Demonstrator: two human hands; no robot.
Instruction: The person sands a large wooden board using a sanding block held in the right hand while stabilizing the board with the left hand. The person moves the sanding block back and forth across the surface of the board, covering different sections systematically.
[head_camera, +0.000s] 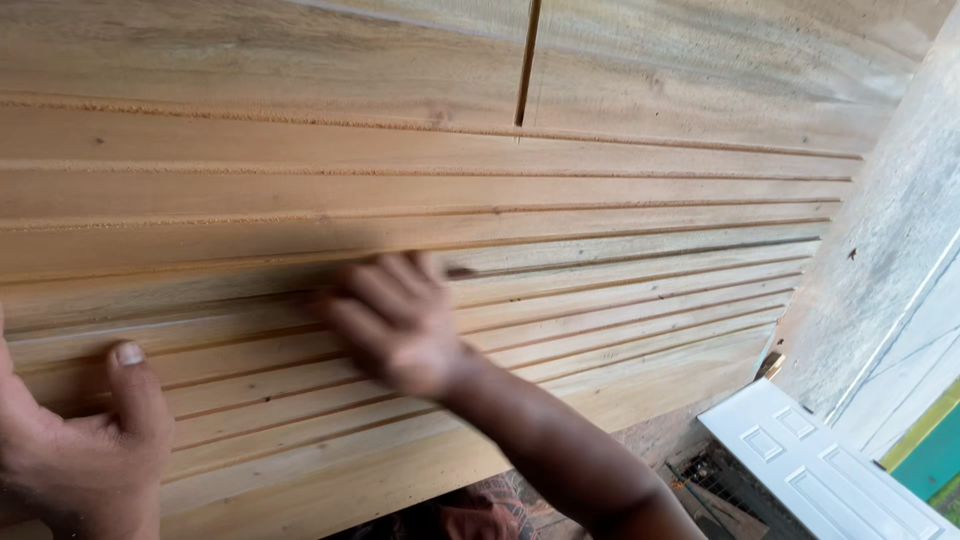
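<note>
The grooved wooden panel (600, 250) is lying straight ahead, grooves running left to right; the right hand (395, 320), blurred, seemingly open, is pressing mid-panel; the left hand (85, 450) is gripping its near edge, thumb on top.

One view only, from your head. It looks down and forward, tilted, very close onto the grooved wood panel (560, 190), which fills most of the frame. Your hands enter from the lower left and lower centre. The right edge catches a wall (880, 260) and a white door (810, 460) lower down.
</note>
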